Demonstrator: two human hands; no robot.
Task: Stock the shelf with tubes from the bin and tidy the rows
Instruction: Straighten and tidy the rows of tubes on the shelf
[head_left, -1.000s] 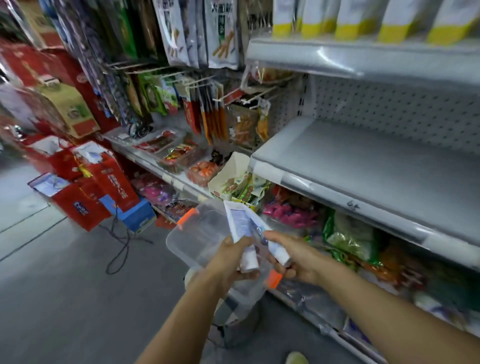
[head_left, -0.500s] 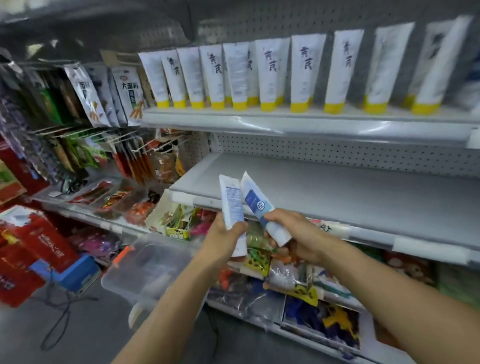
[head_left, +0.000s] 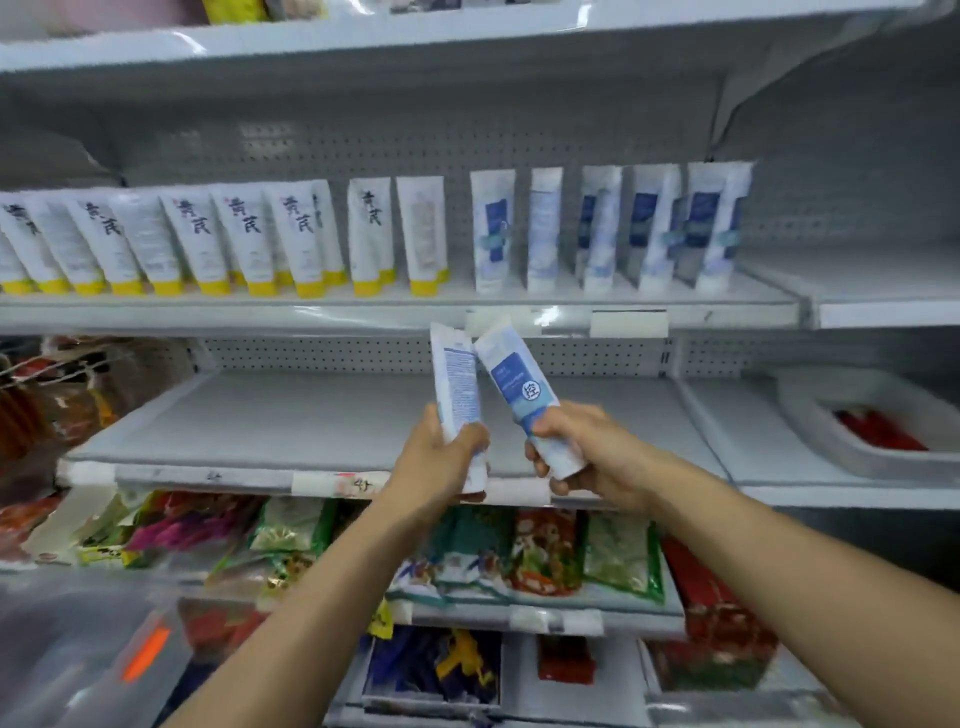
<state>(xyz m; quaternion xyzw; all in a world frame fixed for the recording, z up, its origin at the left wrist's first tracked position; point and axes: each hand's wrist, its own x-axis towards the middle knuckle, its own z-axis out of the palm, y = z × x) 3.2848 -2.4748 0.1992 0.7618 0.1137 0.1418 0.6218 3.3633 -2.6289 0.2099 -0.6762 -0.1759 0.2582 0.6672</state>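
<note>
In the head view, two tubes were held up at the centre of the frame, in front of the middle shelf (head_left: 311, 421). The left hand (head_left: 441, 457) was curled round the lower part of a small-print tube (head_left: 457, 384). The right hand (head_left: 587, 452) was wrapped round the cap end of a blue-label tube (head_left: 514, 384). The top ends of the two tubes leaned together, touching or very nearly so.

Over the last second the hands and tubes had been lifted away from the bin (head_left: 78, 649), which had been directly beneath them. It was now seen only as a blurred clear shape with an orange clasp at the lower left of the frame. The upper shelf (head_left: 363, 312) had been brought fully into view, with yellow-capped tubes (head_left: 249, 234) at the left and a row of blue-labelled tubes (head_left: 597, 228) towards the upper right.

The pick from the bin was judged complete and placing was judged to be next. The blue-labelled row, where gaps could be seen, was taken as the likely place for both tubes.
</note>
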